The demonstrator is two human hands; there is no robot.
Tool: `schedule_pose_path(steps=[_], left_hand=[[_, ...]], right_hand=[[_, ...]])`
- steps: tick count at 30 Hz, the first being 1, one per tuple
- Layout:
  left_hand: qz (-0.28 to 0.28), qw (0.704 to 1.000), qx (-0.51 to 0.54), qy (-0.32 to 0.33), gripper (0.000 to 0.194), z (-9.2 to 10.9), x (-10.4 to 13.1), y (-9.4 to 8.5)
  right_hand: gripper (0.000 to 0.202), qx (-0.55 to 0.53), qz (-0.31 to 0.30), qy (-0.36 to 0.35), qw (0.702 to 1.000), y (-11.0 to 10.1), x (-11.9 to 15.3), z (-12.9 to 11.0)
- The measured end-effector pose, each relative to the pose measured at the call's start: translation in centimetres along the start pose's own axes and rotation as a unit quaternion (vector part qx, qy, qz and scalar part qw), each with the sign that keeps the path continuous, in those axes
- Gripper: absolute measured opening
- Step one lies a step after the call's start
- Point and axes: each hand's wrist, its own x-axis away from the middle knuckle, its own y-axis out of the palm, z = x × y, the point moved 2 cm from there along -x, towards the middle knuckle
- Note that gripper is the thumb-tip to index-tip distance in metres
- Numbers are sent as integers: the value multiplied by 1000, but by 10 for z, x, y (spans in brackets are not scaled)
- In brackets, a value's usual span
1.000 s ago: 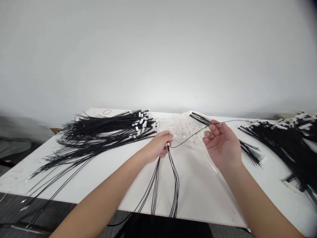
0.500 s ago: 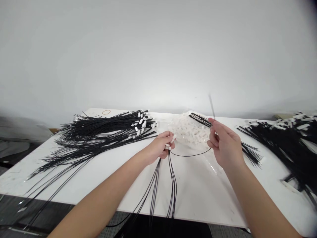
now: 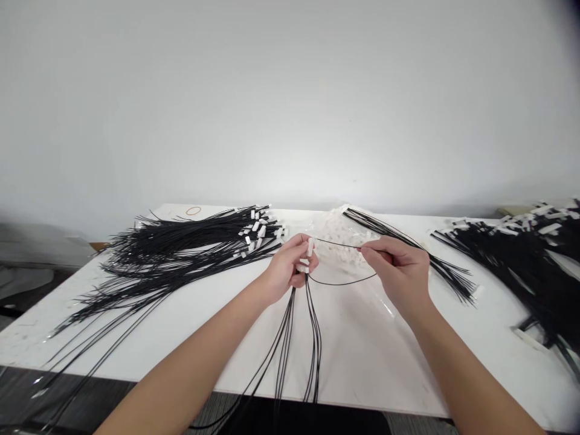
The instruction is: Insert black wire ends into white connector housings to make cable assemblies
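Near the middle, my left hand (image 3: 294, 266) is closed on small white connectors (image 3: 310, 246), one upright at the fingertips and another lower down. Several black wires (image 3: 314, 338) hang from the hand over the table's front edge. My right hand (image 3: 399, 266) pinches a thin black wire (image 3: 338, 243), whose free end points left and reaches close to the upper connector. A second stretch of wire curves below, between the two hands. Behind them lies a clear bag (image 3: 335, 226) of white connectors.
On the white table (image 3: 362, 362), a large bundle of black wires with white connectors (image 3: 194, 241) lies left. A loose wire bundle (image 3: 448, 275) is behind my right hand, with a bigger pile (image 3: 521, 266) far right. A rubber band (image 3: 193, 211) lies at the back left.
My right hand has moved left and turned; the wire end that pointed up now points left toward the connector in my left hand. The loose wire bundle behind shows more fully.
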Motion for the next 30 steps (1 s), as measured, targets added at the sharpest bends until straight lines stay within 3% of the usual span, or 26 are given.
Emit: schedule_pose_path(steps=[30], left_hand=[[14,1000,-20,11,22,2,0,2]], right_hand=[[10,51,-2,-6,999,1,-1,2]])
